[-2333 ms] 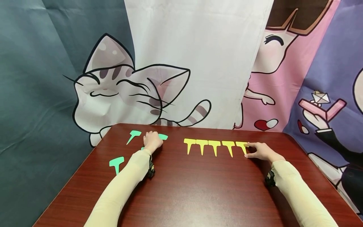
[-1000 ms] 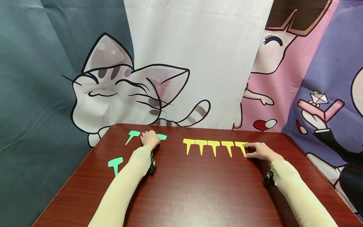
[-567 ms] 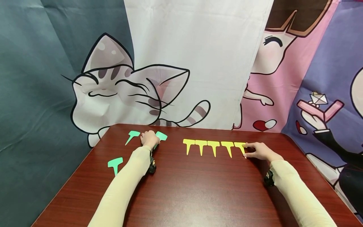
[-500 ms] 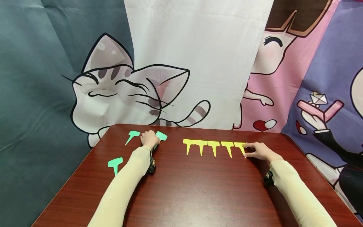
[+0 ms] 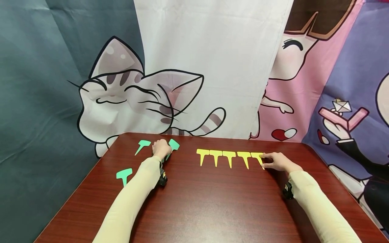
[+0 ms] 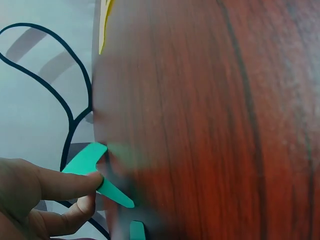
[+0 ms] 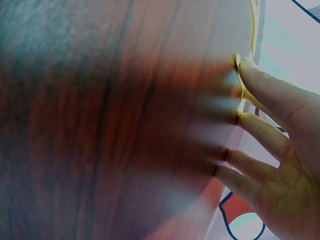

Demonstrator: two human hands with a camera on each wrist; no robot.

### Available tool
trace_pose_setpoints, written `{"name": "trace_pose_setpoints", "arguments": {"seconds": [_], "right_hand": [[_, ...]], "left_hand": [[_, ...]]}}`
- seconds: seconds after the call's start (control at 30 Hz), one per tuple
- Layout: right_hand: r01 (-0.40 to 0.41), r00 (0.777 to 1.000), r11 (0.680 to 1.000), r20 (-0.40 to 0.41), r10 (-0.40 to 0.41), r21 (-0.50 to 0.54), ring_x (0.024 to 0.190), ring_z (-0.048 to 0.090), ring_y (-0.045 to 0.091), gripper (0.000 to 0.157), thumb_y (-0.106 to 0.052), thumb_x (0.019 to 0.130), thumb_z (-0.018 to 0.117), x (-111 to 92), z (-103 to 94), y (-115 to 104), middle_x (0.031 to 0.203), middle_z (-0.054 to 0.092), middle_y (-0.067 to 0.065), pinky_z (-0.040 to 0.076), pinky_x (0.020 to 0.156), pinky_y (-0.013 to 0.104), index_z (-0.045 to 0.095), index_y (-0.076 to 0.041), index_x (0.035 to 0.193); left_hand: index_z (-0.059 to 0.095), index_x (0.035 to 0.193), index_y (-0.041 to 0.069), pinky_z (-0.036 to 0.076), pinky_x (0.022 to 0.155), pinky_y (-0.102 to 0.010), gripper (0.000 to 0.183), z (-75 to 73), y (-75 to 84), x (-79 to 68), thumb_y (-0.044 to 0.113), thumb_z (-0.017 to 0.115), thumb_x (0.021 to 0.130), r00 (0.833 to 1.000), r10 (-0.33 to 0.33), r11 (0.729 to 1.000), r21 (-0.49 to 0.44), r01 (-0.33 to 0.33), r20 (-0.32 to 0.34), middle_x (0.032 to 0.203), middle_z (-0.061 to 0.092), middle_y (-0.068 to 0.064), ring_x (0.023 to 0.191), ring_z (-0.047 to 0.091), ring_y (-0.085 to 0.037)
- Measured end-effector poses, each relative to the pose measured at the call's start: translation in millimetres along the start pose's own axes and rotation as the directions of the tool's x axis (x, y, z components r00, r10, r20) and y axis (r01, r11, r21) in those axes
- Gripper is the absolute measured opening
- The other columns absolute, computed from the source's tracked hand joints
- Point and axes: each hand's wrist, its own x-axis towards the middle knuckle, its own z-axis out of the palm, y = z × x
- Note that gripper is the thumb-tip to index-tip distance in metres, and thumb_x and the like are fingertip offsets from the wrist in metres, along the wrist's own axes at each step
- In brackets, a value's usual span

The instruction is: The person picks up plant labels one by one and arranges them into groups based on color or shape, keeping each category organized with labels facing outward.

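Note:
On the left, my left hand (image 5: 161,148) pinches a green T-shaped plant label (image 6: 85,161) between thumb and finger, its head tilted up off the table. Below it, the end of another green label (image 6: 137,230) shows; my hand hides the rest in the head view. My right hand (image 5: 279,161) holds the rightmost yellow T-shaped plant label (image 5: 257,155), thumb by the pointed end and index finger by the head. The other yellow labels (image 5: 229,155) lie to its left in a row, heads toward the far edge.
A single green label (image 5: 144,143) lies at the far left, and one more (image 5: 124,173) lies nearer, partly behind my left sleeve (image 5: 133,199). The brown wooden table (image 5: 206,202) ends at a cartoon-printed cloth (image 5: 218,67).
The green label at my left hand has gone from lying flat to tilted up between the fingers. My right hand stays at the same yellow label.

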Motion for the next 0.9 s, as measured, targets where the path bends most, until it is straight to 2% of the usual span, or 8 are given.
{"name": "trace_pose_setpoints", "arguments": {"seconds": [0.13,0.33,0.5,0.67,0.9], "right_hand": [[-0.005,1.000,1.000,-0.004,0.005,-0.003,0.110,0.057,0.045,0.050,-0.030,0.081,0.073,0.4,0.0,-0.4,0.121,0.060,0.027,0.044,0.092,0.058,0.064,-0.001,0.120],[-0.026,1.000,1.000,0.012,0.026,0.013,0.111,0.056,0.045,0.052,-0.033,0.081,0.073,1.7,-0.2,-0.9,0.123,0.059,0.027,0.044,0.093,0.059,0.063,-0.001,0.121],[-0.022,1.000,1.000,0.004,0.022,0.006,0.111,0.057,0.044,0.052,-0.033,0.081,0.073,2.6,0.3,0.6,0.123,0.059,0.027,0.044,0.092,0.058,0.063,-0.001,0.121],[-0.020,1.000,1.000,-0.004,0.020,0.000,0.110,0.057,0.044,0.051,-0.033,0.081,0.072,2.2,1.2,1.1,0.123,0.060,0.027,0.045,0.092,0.058,0.063,-0.001,0.121],[-0.029,1.000,1.000,-0.002,0.029,0.005,0.110,0.057,0.043,0.052,-0.033,0.081,0.072,1.9,2.6,1.0,0.122,0.060,0.026,0.045,0.092,0.058,0.063,-0.001,0.121]], "left_hand": [[0.061,0.088,0.001,0.021,0.115,-0.053,0.013,0.9,1.7,-1.3,0.012,0.054,0.087,1.000,0.022,1.000,-0.002,-0.022,-0.012,0.132,0.048,-0.025,0.131,0.034,-0.043],[0.055,0.069,0.004,0.019,0.115,-0.053,0.020,1.6,7.5,-7.8,0.012,0.051,0.087,0.997,0.067,0.998,-0.014,-0.067,-0.031,0.132,0.048,-0.025,0.132,0.033,-0.043],[0.056,0.071,0.002,0.016,0.117,-0.052,0.019,2.6,16.0,-13.5,0.011,0.049,0.087,0.995,0.088,0.995,-0.038,-0.090,-0.036,0.137,0.045,-0.024,0.134,0.031,-0.041],[0.062,0.076,0.002,0.015,0.117,-0.052,0.021,9.0,24.4,-16.6,0.010,0.047,0.087,0.993,0.111,0.993,-0.044,-0.113,-0.036,0.148,0.036,-0.022,0.141,0.025,-0.040],[0.062,0.066,0.002,0.018,0.117,-0.050,0.025,18.6,41.4,-25.8,0.010,0.048,0.085,0.989,0.135,0.988,-0.062,-0.139,-0.059,0.150,0.035,-0.019,0.142,0.025,-0.038]]}}
